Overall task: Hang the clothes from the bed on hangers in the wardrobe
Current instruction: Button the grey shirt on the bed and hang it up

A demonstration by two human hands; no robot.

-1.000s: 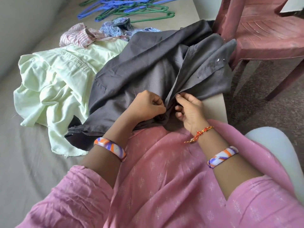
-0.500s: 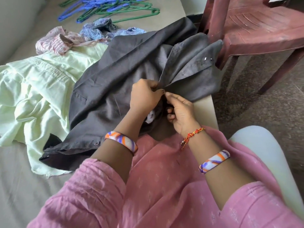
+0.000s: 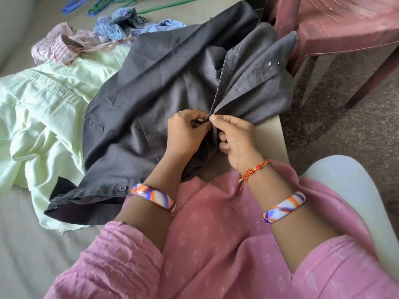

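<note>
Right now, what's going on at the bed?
A person sits at the bed's edge, the left hand and right hand both pinching the front placket of a dark grey shirt, apparently working a button. A pale green shirt lies beside it. The hangers lie untouched at the far end.

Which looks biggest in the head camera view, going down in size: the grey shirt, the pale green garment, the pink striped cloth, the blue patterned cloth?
1. grey shirt
2. pale green garment, partly under the grey one and cut off at the frame's edge
3. and 4. pink striped cloth and blue patterned cloth: both crumpled, similar, not rankable.
</note>
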